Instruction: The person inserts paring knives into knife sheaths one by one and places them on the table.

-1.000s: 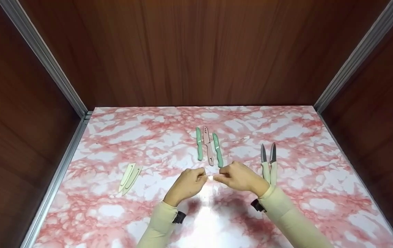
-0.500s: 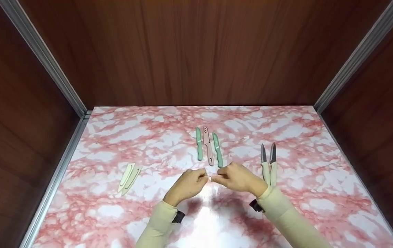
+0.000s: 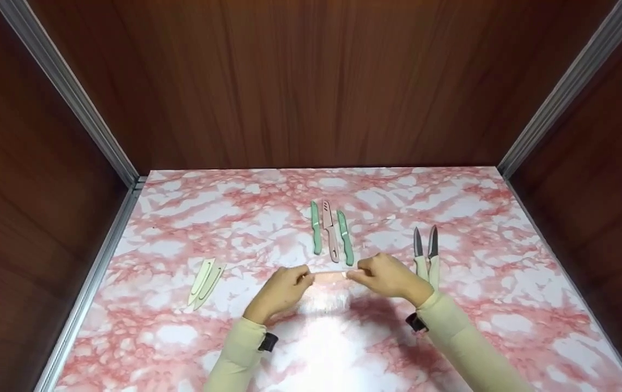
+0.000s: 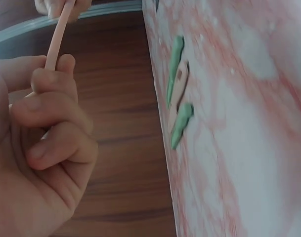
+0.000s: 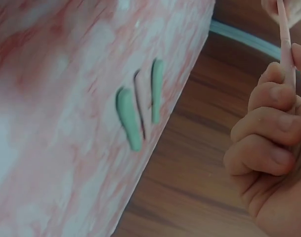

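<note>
Between both hands a slim pink knife (image 3: 330, 276) in its sheath is held level above the table, seen nearly edge-on. My left hand (image 3: 281, 291) pinches its left end between thumb and index finger. The other end is pinched by my right hand (image 3: 387, 277), with a pale spot beside the thumb. A faint seam crosses the pink knife (image 5: 285, 40) in the right wrist view. Beyond the hands lie a green knife (image 3: 316, 228), a second pink knife (image 3: 330, 231) and another green knife (image 3: 345, 238), all sheathed.
Two cream sheaths (image 3: 206, 283) lie at the left. To the right, two bare-bladed knives (image 3: 425, 258) with cream handles point away, close to the right forearm. Brown wood-grain panels (image 3: 311, 81) wall in the pink-and-white marbled table (image 3: 180, 354) at back and sides.
Both hands have moved apart, the left one farther to the left, the right one slightly right. A length of the pink knife now shows between them, where only a small pale bit showed before.
</note>
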A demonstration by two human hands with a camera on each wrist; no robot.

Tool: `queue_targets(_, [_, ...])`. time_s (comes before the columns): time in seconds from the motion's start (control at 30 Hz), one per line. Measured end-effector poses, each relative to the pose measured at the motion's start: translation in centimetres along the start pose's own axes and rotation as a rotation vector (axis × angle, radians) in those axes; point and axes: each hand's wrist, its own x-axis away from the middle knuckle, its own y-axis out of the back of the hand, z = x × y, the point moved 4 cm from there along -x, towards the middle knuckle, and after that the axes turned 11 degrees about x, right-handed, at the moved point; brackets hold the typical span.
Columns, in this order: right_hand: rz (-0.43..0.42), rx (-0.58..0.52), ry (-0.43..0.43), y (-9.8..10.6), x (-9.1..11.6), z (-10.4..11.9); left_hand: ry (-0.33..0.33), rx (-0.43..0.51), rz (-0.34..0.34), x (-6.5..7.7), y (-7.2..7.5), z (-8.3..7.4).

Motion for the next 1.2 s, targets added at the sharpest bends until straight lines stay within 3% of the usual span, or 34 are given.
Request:
queue_targets(0.2, [-0.002,-0.009,-0.096,-0.1,-0.1,-1.9,0.021,-0.025,-0.044,0.5,1.6,0.9])
queue_targets(0.47, [0.002,-0.027,-0.277,-0.8,-0.4,-4.3,0.076,-0.153,-0.093,1.5,3.5,1.9])
queue_targets(0.8, [-0.008,0.012,-0.458,-1.5,-1.4,-7.0,0.178,-0.221,-0.045,3.1,4.5,3.7])
queue_targets(1.2, [0.001,-0.028,-0.678,-3.1,-3.2,-9.8,0.215,-0.228,0.020,3.9,4.2,4.7])
